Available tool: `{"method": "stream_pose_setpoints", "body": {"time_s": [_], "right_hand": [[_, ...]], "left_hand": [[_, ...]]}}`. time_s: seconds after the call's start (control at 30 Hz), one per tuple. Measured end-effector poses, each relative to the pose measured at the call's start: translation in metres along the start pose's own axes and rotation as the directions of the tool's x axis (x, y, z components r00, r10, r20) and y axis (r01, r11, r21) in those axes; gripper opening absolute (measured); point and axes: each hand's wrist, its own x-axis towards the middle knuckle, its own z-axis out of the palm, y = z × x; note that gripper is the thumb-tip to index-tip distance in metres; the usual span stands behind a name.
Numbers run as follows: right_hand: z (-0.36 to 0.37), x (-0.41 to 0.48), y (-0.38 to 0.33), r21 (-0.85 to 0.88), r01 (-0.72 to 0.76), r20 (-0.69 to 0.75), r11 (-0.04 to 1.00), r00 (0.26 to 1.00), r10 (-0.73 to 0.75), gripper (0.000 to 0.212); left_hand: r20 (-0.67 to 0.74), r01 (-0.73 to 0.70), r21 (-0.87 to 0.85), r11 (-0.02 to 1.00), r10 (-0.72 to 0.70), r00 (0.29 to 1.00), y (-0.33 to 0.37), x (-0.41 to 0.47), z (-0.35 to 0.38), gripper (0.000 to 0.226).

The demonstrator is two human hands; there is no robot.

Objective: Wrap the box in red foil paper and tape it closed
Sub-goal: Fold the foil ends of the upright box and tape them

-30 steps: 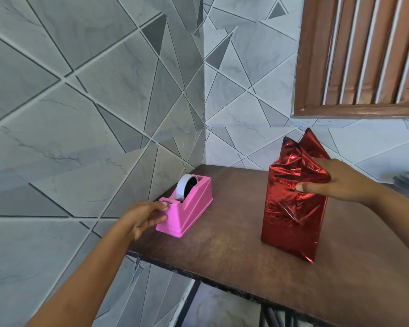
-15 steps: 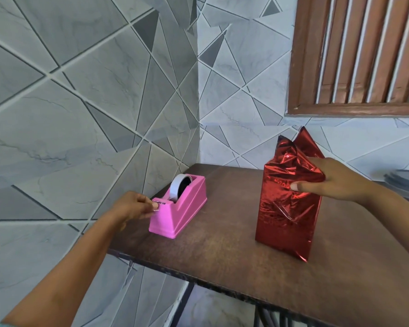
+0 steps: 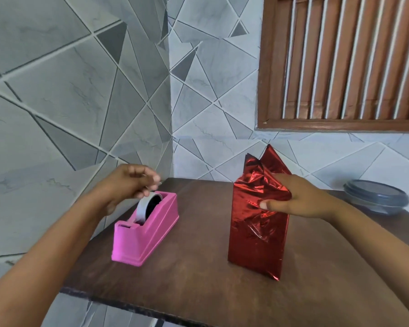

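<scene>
Foil-wrapped box (image 3: 257, 232), upright: right hand (image 3: 302, 199) grips its crumpled upper foil. Pink tape dispenser (image 3: 147, 234) at its 9 o'clock; left hand (image 3: 128, 182) curled above roll (image 3: 143, 208), hold unclear.

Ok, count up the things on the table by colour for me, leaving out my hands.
Pink: 1, the tape dispenser
White: 1, the tape roll
Red: 1, the foil-wrapped box
Grey: 1, the lidded container
Total: 4
</scene>
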Motion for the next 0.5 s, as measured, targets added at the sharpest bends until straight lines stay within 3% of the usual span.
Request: {"method": "stream_pose_setpoints", "body": {"time_s": [0.2, 0.33, 0.5], "right_hand": [[-0.001, 0.002, 0.003, -0.051, 0.061, 0.027, 0.997, 0.998, -0.06, 0.035], [-0.003, 0.005, 0.003, -0.073, 0.145, 0.022, 0.987, 0.989, -0.144, 0.051], [0.001, 0.006, 0.007, -0.102, 0.218, 0.029, 0.971, 0.976, -0.216, 0.056]], "left_hand": [[0.327, 0.011, -0.237, 0.971, 0.069, 0.943, 0.053, 0.057, 0.083, 0.019], [0.558, 0.056, -0.2, 0.978, 0.067, 0.827, 0.064, 0.085, 0.122, 0.045], [0.713, 0.063, -0.074, 0.995, 0.008, 0.701, 0.056, 0.11, 0.133, 0.074]]}}
